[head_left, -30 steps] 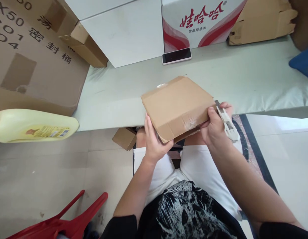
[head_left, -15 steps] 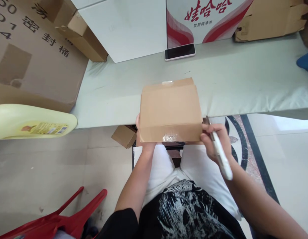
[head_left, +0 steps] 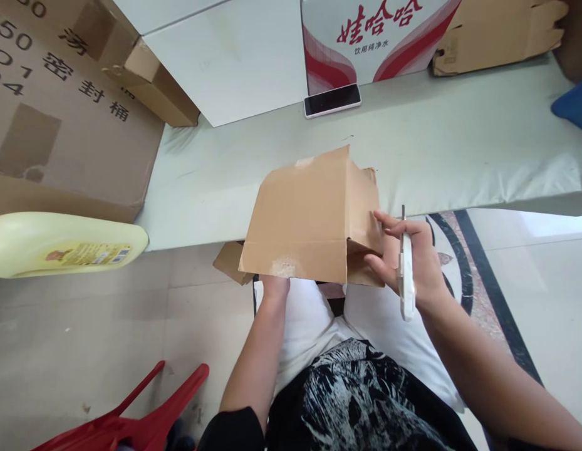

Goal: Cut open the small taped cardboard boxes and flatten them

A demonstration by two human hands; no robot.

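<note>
A small brown cardboard box [head_left: 302, 213] is held up at the table's front edge, its right end partly open with a flap standing out. My left hand [head_left: 274, 284] supports it from beneath and behind; its fingers are hidden by the cardboard. My right hand [head_left: 413, 257] keeps a white-handled utility knife [head_left: 406, 275] tucked among its fingers, blade end pointing away from me. The forefinger of that hand touches the right flap, and its thumb is at the gap below. Bits of clear tape [head_left: 284, 268] cling to the box's near edge.
On the pale cloth-covered table [head_left: 441, 144] stand a phone [head_left: 332, 101], a white carton [head_left: 234, 62], a red-and-white carton [head_left: 370, 44] and a large brown carton [head_left: 60, 119]. A yellow bottle [head_left: 67, 244] is at the left. A red chair [head_left: 131, 423] is lower left.
The box has turned and shifted left, and its right end now gapes. My right fingers have spread towards that end, with the knife swung more upright. My left fingers have gone out of sight.
</note>
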